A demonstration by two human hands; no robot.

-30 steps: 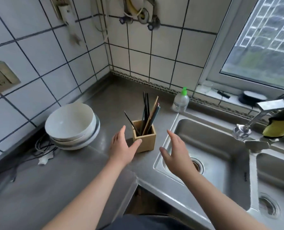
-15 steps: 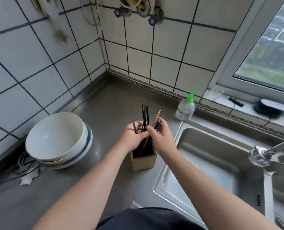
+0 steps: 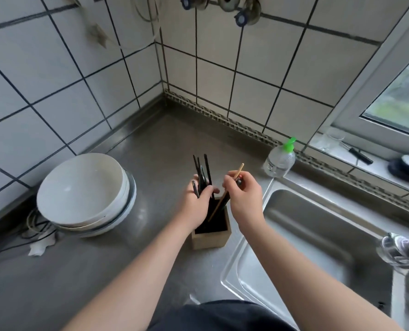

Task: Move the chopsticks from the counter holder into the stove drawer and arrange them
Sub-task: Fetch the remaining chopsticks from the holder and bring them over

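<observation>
A sec ago both your hands were hovering open, one on each side of the holder (image 3: 210,240). Now they're both closing on the sticks right above it. Your left hand (image 3: 196,206) is curling round the bunch of black chopsticks (image 3: 207,170), thumb across the front, tips standing up past your fingers. Your right hand (image 3: 245,197) is pinching the wooden chopstick (image 3: 239,169) btwn thumb & fingertips, and it's slanting down into the holder's mouth.

So the grab is happening, but nothing's out yet: lower ends are still sitting inside the holder, and the holder is still standing on the counter (image 3: 151,144). Judging by that, you're only starting the task; the lift, the carry & the arranging are all still to come.

Hard to tell:
- The stove drawer isn't showing anywhere, so no info on where you're heading.
- Inside of the holder is reading as plain dark; can't count the sticks or see if any are left loose.
- A dark stick or two seems to be running under your right hand w/ the wooden one, but fingers are covering it, so not sure.
- Left of the holder the stacked bowls (image 3: 84,194) are hiding what's behind them; right of it the sink (image 3: 294,235) is getting cut off by the frame edge.
</observation>
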